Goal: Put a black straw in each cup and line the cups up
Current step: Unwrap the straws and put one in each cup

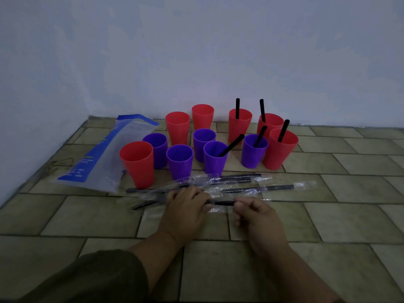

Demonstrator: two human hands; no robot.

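"Holding anything, those hands?"

"Both grip one straw, level just above the floor. The left hand lies knuckles up, fingers curled over one end. The right hand, at its three o'clock, pinches the other end between thumb and forefinger, its remaining fingers folded under."

"And the arms?"

"Both forearms come in from six o'clock and converge on the straw."

"Where are the cups?"

"Eleven cups stand at twelve o'clock of the hands. The five toward one o'clock hold a black straw apiece; the six toward eleven are unfilled. Wrapped straws lie between hands and cups, and a bag lies at ten o'clock."
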